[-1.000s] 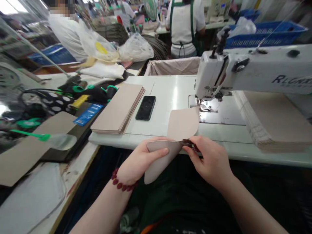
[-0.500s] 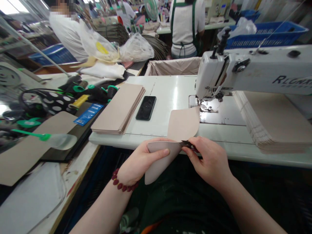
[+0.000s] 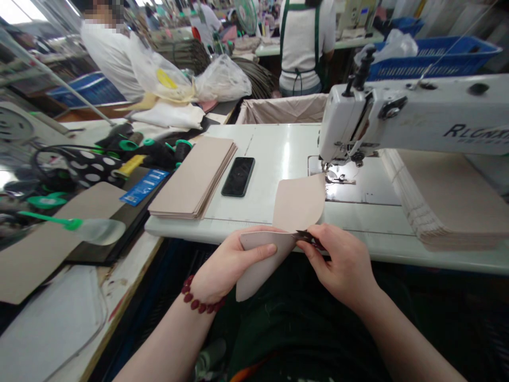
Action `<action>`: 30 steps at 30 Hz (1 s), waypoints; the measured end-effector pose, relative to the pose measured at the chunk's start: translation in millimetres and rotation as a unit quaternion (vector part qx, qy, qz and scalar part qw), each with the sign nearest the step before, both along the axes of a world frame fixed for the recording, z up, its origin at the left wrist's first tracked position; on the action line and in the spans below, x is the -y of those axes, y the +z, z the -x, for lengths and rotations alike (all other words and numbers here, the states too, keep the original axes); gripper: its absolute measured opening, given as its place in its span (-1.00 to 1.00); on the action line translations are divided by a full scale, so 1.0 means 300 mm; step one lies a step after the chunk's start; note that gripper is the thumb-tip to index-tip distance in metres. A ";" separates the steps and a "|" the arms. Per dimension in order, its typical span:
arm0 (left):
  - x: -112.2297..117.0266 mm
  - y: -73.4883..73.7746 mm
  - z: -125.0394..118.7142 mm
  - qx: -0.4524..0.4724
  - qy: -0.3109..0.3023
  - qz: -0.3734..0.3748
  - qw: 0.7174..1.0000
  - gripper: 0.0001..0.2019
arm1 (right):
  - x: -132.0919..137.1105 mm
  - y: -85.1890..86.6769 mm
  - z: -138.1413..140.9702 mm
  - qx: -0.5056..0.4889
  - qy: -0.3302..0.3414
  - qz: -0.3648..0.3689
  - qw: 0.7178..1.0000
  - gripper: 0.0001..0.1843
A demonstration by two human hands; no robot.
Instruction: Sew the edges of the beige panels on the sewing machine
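Note:
My left hand is closed on a beige leather-like panel, thumb on the near face. The panel is bent: its far part rests on the table by the needle, and its near part hangs over the front edge. In my right hand is a small pair of dark thread snips, largely covered by the fingers. Their tips touch or nearly touch the panel's edge at the fold. Just behind stands the white sewing machine, its needle area close to the panel's far corner.
A stack of beige panels and a black phone lie left on the sewing table. Another panel pile is at the right. Thread spools and a squeeze bottle are at far left. A co-worker is behind.
Hardly anything differs. Both hands, the panel and the snips stay in nearly the same place.

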State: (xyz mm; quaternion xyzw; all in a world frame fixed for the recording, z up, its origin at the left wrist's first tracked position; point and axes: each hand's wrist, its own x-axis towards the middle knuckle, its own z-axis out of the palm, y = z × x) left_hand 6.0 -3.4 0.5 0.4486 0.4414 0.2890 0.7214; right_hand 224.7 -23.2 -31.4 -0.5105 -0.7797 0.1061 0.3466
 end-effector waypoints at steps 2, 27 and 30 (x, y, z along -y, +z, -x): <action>-0.001 0.003 -0.001 0.000 0.000 -0.002 1.000 -0.69 | 0.000 -0.001 0.002 -0.001 -0.001 -0.001 1.000 -0.86; -0.002 0.008 -0.009 -0.017 0.003 -0.017 1.000 -0.68 | -0.001 0.011 -0.006 0.030 -0.006 -0.011 0.999 -0.85; -0.004 0.009 -0.007 -0.018 -0.005 -0.016 1.000 -0.69 | -0.001 0.007 -0.007 0.028 -0.004 -0.008 1.000 -0.85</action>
